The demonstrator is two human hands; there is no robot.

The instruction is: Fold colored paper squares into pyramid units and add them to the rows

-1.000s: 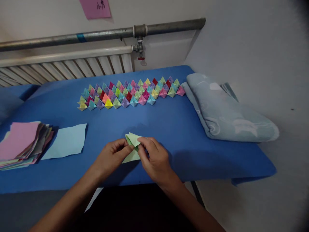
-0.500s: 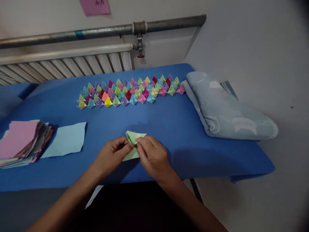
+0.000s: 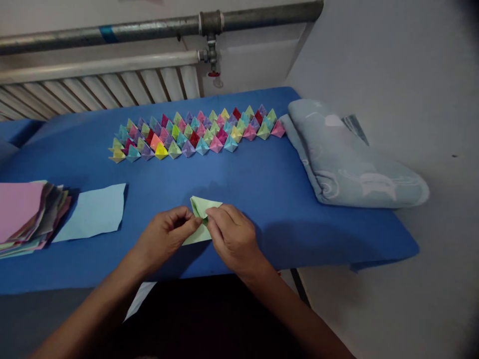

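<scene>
A light green sheet of paper (image 3: pixel 204 204), partly folded, is held between both hands above the blue bed surface (image 3: pixel 164 179). My left hand (image 3: pixel 166 237) pinches its left side between thumb and forefinger. My right hand (image 3: pixel 234 237) grips the upper right part, its fingertips at the fold and close to the left fingertips. An upper flap stands raised, while a flat part of the paper shows below the hands. The fingers hide the middle of the fold. Beyond the hands, several rows of small folded paper boats (image 3: pixel 188 148) in many colours stand close together.
At the left lie a stack of coloured paper sheets (image 3: pixel 22 209) and a single pale blue sheet (image 3: pixel 93 212). A folded grey-blue blanket (image 3: pixel 352 154) rests at the right end. Behind the bed are a radiator (image 3: pixel 101 89) and a metal pipe (image 3: pixel 149 31) with a valve.
The view has tilted down slightly and shifted, so the wall note has nearly left the picture. Both hands keep their grip on the green paper, with only a slight shift of the fingers.
</scene>
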